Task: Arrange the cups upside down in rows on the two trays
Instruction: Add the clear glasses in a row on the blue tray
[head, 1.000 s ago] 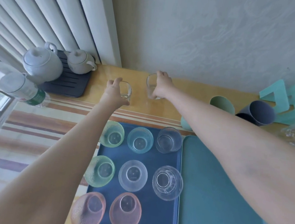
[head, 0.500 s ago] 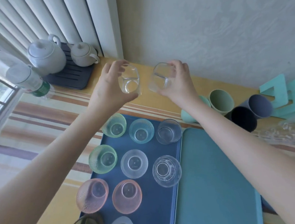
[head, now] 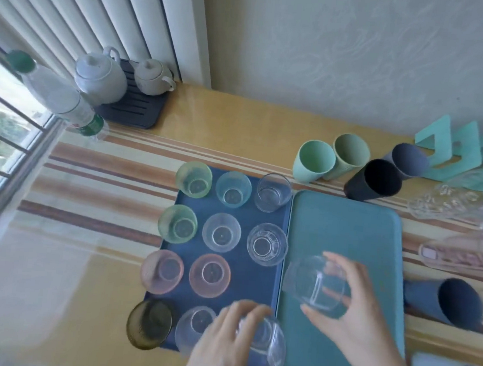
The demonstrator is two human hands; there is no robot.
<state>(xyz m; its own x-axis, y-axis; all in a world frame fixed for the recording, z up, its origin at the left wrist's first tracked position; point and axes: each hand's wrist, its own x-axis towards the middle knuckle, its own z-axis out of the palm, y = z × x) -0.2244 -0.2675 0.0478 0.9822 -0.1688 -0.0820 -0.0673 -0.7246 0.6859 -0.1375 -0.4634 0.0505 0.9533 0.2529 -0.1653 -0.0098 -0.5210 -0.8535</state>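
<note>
Now you've brought both cups forward to the dark blue plastic tray. Right of it, over the teal plastic tray, your right hand grips one clear glass tumbler, apparently tipped; your left hand grips a second clear tumbler above the blue tray's last gap, its near-right corner.

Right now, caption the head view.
Left hand holds a clear glass over blue tray, right hand a second glass over teal tray.

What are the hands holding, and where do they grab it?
The left hand grips one clear glass round its side; the right hand grips another glass likewise.
</note>
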